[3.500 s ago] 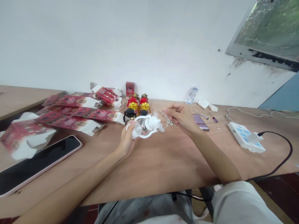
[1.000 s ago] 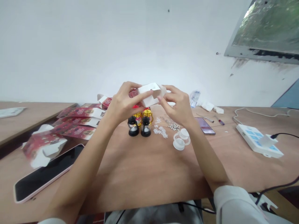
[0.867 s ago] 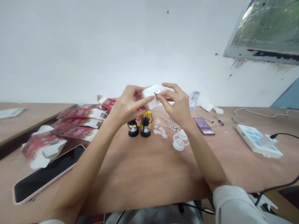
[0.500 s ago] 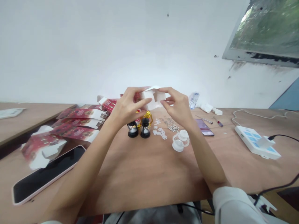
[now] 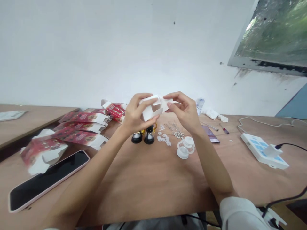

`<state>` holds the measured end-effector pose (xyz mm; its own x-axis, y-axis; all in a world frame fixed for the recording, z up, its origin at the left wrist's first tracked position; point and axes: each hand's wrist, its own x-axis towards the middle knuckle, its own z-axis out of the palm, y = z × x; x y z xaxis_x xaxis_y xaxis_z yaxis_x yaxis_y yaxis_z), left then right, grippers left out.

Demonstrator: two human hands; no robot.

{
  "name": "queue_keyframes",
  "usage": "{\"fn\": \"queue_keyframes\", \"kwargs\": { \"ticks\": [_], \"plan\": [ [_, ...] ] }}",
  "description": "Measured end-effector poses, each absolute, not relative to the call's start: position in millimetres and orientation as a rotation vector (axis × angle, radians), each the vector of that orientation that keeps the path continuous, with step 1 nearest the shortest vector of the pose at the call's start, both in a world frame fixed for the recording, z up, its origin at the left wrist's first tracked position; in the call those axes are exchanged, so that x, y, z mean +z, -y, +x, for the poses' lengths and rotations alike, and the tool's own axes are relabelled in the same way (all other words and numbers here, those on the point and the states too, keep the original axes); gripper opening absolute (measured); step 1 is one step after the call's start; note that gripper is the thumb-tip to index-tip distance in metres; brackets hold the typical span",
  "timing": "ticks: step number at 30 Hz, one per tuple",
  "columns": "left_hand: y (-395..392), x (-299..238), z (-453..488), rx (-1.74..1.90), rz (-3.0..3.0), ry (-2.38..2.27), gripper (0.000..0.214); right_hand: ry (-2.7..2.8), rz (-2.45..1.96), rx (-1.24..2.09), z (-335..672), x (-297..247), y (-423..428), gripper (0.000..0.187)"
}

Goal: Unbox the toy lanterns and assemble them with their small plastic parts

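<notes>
A small cardboard box (image 5: 148, 113), white on the side facing me, is held up above the table with its end open. My left hand (image 5: 134, 111) wraps around its body, thumb below and fingers on top. Between thumb and fingers, my right hand (image 5: 183, 108) pinches a white end flap (image 5: 165, 104). Below the box stand small lanterns with black bases, one black lantern (image 5: 149, 137) showing most clearly; gold parts are partly hidden behind my left hand. A white lantern frame (image 5: 184, 148) lies nearer my right forearm.
Flattened red boxes (image 5: 79, 127) and a large phone (image 5: 48, 180) lie at left. Small white pieces (image 5: 165, 139) and metal bits (image 5: 177, 133) sit mid-table. On the right are another phone (image 5: 211, 134), a screwdriver (image 5: 224, 130) and a power strip (image 5: 263, 151) with cords.
The box has turned so its open end faces me more. My left thumb has moved under it, and my right hand has pulled a flap out toward the right.
</notes>
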<state>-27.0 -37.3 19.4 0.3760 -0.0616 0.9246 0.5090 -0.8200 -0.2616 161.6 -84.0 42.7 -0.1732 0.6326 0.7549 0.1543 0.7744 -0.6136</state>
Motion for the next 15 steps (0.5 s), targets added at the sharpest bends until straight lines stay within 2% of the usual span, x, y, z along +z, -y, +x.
{"fn": "queue_keyframes", "kwargs": {
  "ticks": [3, 10, 15],
  "plan": [
    [37.1, 17.3, -27.6, -1.439, -2.073, 0.400, 0.040, 1.749, -0.613, 0.484, 162.1, 44.4, 86.0, 0.027],
    [40.5, 15.4, -28.4, -1.444, -2.117, 0.471, 0.030, 1.808, -0.577, 0.672, 161.1, 44.2, 85.5, 0.033],
    [44.3, 14.4, -23.1, -1.507, -2.023, 0.500, 0.029, 1.829, -0.530, 0.769, 156.7, 39.7, 81.4, 0.028]
  ]
}}
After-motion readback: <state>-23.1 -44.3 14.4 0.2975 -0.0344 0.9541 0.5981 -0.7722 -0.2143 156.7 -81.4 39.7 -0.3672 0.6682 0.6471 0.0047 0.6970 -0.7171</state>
